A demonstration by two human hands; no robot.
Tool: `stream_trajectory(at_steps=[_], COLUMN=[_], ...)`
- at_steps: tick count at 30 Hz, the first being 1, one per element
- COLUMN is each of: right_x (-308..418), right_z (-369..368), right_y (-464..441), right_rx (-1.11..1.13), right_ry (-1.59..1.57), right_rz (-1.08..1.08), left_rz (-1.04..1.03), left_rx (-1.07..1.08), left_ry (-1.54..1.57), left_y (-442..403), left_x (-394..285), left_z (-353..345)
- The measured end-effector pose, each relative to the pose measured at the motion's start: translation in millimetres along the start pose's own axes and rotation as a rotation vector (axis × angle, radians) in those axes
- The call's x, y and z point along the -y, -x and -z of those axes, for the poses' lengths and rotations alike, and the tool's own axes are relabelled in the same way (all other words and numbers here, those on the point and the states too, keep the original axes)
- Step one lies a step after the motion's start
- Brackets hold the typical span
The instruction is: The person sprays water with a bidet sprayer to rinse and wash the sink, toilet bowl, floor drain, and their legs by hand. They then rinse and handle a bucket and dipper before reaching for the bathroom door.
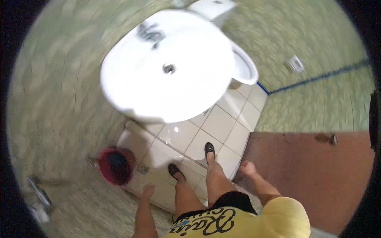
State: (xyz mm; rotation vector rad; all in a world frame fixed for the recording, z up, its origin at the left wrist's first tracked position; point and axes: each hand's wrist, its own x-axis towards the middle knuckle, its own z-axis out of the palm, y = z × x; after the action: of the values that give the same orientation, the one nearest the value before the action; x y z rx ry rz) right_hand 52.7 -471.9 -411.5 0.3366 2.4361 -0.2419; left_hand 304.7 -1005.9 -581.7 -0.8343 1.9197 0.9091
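My left hand (148, 192) hangs low beside my leg, nearest to a red bucket (105, 168) with something dark inside. Motion smears its fingers, and no held thing shows. On the other side, my right hand (249, 169) is held out from my body near a brown door (301, 174). Its fingers look bent but are too blurred to make out, and I see nothing in it. Ahead of me is a white washbasin (194, 79) with a metal tap (151, 35) and a drain (169, 69). Both hands are apart from the basin.
Part of a white toilet (248, 71) shows behind the basin. A raised step (174, 148) crosses the tiled floor (216, 123), with my dark shoes on either side of its edge. A door handle (332, 139) is at the right, and a metal fixture (39, 191) is on the left wall.
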Motion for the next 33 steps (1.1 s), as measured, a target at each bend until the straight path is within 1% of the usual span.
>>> stream_trajectory(at_steps=[1,3,5,6,7,8,10,11,12,14,15,16,17,18,19,20,21,22,24,25,26,27,28,29,30,31,32,33], right_x=[-28,-79,-96,-139,-134,-148,-168,-168,-172,-183,-193,-205,-214,-208,-214,-220,-224,-222,-213,-216,-213,-210,-210,-211,-214,-206,-196,-184], right_z=[18,60,119,126,182,221,290,323,352,394,403,413,421,428,431,434,437,441,456,459,467,474,480,485,481,483,484,483], right_y=[9,19,36,22,34,35,35,38,38,33,26,19,14,11,8,5,4,10,19,20,23,24,28,30,25,27,28,31], right_rx=[-0.050,-0.069,-0.499,-0.787,-0.895,-1.083,-1.423,-1.570,-1.564,-1.709,-1.698,-1.691,-1.685,-1.773,-1.805,-1.811,-1.812,-1.812,-1.612,-1.629,-1.590,-1.606,-1.543,-1.490,-1.515,-1.550,-1.524,-1.493], right_ry=[0.041,0.051,-0.018,-0.087,-0.230,-0.326,-0.461,-0.495,-0.498,-0.828,-0.821,-0.885,-0.951,-0.515,-0.484,-0.484,-0.480,-0.471,-0.518,-0.458,-0.401,-0.343,-0.337,-0.349,-0.227,-0.233,-0.258,-0.290], right_rz=[-0.075,-0.278,-0.480,-0.482,-0.534,-0.508,-0.423,-0.364,-0.382,-0.287,-0.305,-0.204,-0.101,-0.380,-0.328,-0.333,-0.341,-0.363,-0.546,-0.555,-0.593,-0.592,-0.576,-0.612,-0.569,-0.530,-0.568,-0.586], left_rz=[-0.051,-0.130,-0.214,-0.271,-0.327,-0.419,-0.463,-0.490,-0.509,-0.525,-0.554,-0.587,-0.607,-0.634,-0.651,-0.662,-0.670,-0.676,-0.843,-0.890,-0.925,-0.978,-0.981,-0.943,-0.922,-1.101,-1.195,-1.232], left_rx=[0.047,0.123,0.136,0.114,0.088,0.052,-0.072,-0.095,-0.114,-0.236,-0.245,-0.257,-0.230,-0.203,-0.200,-0.164,-0.124,-0.109,0.065,0.100,0.108,0.123,0.194,0.257,0.287,0.361,0.376,0.440], left_ry=[-0.064,-0.215,-0.402,-0.493,-0.585,-0.733,-0.145,-0.119,-0.090,-0.269,-0.346,-0.420,-0.329,-0.235,-0.240,-0.350,-0.463,-0.477,-0.442,-0.472,-0.627,-0.791,-0.896,-0.877,-1.046,-0.877,-0.935,-0.894], left_y=[15,38,53,53,52,55,45,53,67,60,50,40,37,33,37,51,57,50,26,18,9,2,10,10,19,16,-23,-16], left_x=[-27,-88,-156,-197,-237,-264,-313,-352,-400,-466,-494,-523,-549,-577,-614,-649,-675,-690,-735,-762,-786,-817,-855,-888,-932,-962,-998,-1036], left_z=[11,36,62,77,91,96,104,111,118,123,123,120,114,109,104,99,94,87,72,68,64,54,49,35,22,11,-7,-25])
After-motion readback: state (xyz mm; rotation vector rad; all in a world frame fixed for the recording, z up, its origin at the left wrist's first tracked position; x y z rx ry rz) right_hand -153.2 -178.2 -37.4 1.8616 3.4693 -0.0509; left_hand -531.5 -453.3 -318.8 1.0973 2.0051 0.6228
